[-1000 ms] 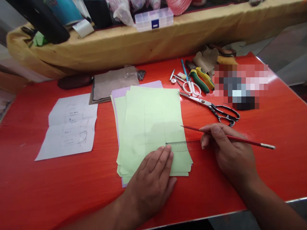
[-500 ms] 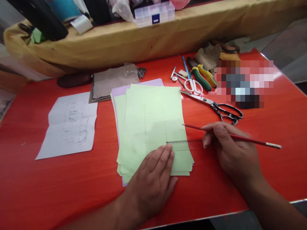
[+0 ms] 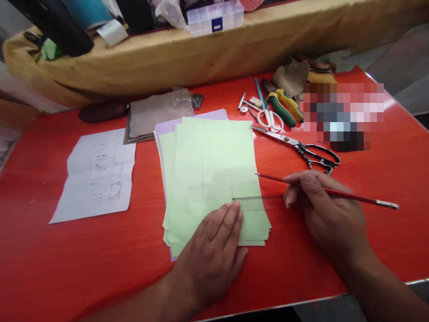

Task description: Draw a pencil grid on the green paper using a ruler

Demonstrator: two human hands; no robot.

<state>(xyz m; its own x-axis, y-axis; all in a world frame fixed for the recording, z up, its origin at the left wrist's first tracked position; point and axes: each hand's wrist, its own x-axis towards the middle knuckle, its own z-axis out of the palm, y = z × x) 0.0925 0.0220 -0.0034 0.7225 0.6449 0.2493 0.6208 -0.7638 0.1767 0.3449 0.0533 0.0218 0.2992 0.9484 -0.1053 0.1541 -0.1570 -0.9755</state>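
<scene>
My left hand point(image 3: 210, 253) lies flat on a stack of pale green paper point(image 3: 208, 179), its fingertips pressing a transparent ruler point(image 3: 247, 204) against the sheets. Faint pencil lines mark the top sheet, and a lilac sheet point(image 3: 201, 115) shows beneath the stack. My right hand point(image 3: 330, 211) rests on the red table point(image 3: 83, 259) just right of the paper, holding a long red pencil point(image 3: 362, 196). The pencil tip points left, above the ruler's right end and off the paper's edge. Large black-handled tailor's shears point(image 3: 295, 145) lie just beyond my right hand.
A sheet of sketched patterns point(image 3: 97, 176) lies left of the stack, with grey suede point(image 3: 157, 114) behind. White-handled scissors point(image 3: 271, 120) and green-handled pliers point(image 3: 281, 109) lie at the back. A yellow-draped shelf point(image 3: 201, 53) runs along the far edge. A blurred patch hides the right.
My right hand and pencil have shifted slightly right. The view has drifted a little, while my left hand still holds the ruler on the paper.
</scene>
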